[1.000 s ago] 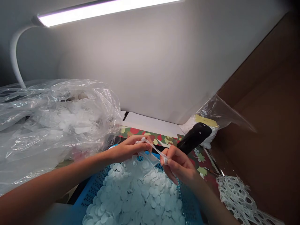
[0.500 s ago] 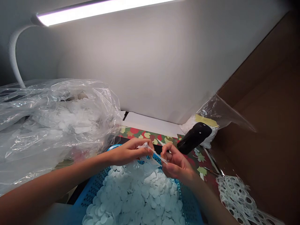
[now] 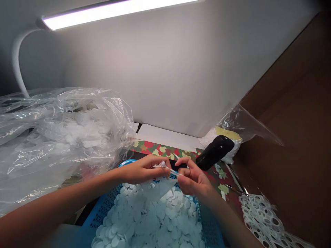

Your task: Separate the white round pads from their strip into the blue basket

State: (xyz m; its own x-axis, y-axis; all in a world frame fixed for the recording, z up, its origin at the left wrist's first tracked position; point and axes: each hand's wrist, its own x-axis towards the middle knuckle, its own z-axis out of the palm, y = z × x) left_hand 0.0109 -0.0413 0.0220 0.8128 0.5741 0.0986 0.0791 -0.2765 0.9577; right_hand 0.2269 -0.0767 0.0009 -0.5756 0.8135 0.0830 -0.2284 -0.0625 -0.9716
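Above a blue perforated basket [image 3: 97,210], my left hand [image 3: 144,168] is closed on a thin white sheet with ring-like cut-outs [image 3: 162,165], bunched between thumb and fingers. My right hand [image 3: 192,177] pinches the sheet's other end between thumb and fingertip, its index finger raised and bent. A narrow strip of the sheet stretches between the two hands. Below them, the basket holds a heap of small white discs [image 3: 150,213]. Part of the sheet behind my fingers is hidden.
A large clear plastic bag [image 3: 69,134] of white pieces lies left. Beyond my right hand are a black rounded object [image 3: 215,151] and a small bag with a yellow label [image 3: 227,132]. Punched white ring strips [image 3: 263,213] lie right, beside a thin metal tool [image 3: 236,189]. A lamp [image 3: 116,13] hangs above.
My right hand's fingers have shifted slightly up and closer to my left hand, and the stretched piece between them is shorter. The basket and bags have stayed put.
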